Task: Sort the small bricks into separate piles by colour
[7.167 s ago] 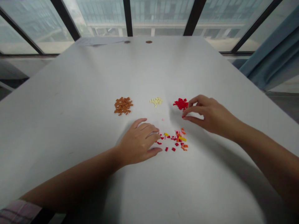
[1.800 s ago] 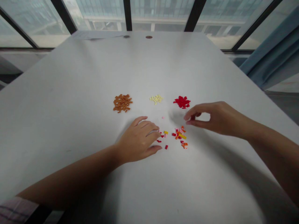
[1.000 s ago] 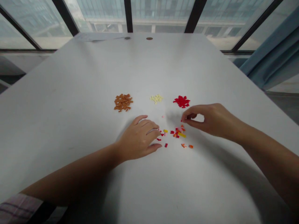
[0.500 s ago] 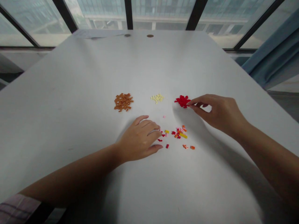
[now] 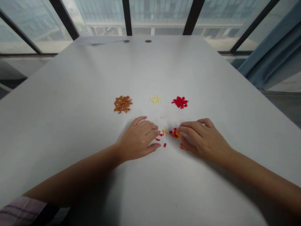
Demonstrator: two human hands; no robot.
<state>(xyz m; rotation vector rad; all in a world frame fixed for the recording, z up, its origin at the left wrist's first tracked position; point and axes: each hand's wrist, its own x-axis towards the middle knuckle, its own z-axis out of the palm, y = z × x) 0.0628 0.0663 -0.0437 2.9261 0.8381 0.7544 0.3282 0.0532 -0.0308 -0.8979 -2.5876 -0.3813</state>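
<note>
Surface: A white surface (image 5: 70, 94) reaches well past both hands on either side, its far edge running beneath a wall of windows (image 5: 160, 15) with black frames.
Curtain: A blue-grey curtain (image 5: 264, 59) hangs at far right.
Left hand: The left hand (image 5: 137, 136) rests at the left of the scattered bricks, fingers spread apart and curved, fingertips just beside the nearest red pieces; it holds nothing visible.
Right hand: The right hand (image 5: 203, 139) comes in from the right, fingers close together and curled down over the scatter, touching or just beside the pieces. Whether they clamp a brick cannot be told.
Loose bricks: Small red, orange and yellow plastic bricks (image 5: 174, 133) lie between the hands, mostly nearer the right fingers; a few red ones sit by the left fingertips.
Sorted piles: Beyond the hands, three piles stand in a row, well apart: orange-brown bricks (image 5: 122, 104), cream bricks (image 5: 155, 99) and red bricks (image 5: 180, 102).
Stray piece: A tiny pink piece (image 5: 161, 117) lies alone between the cream pile and the hands.
Sleeve: A checked sleeve (image 5: 20, 211) shows at lower left.
</note>
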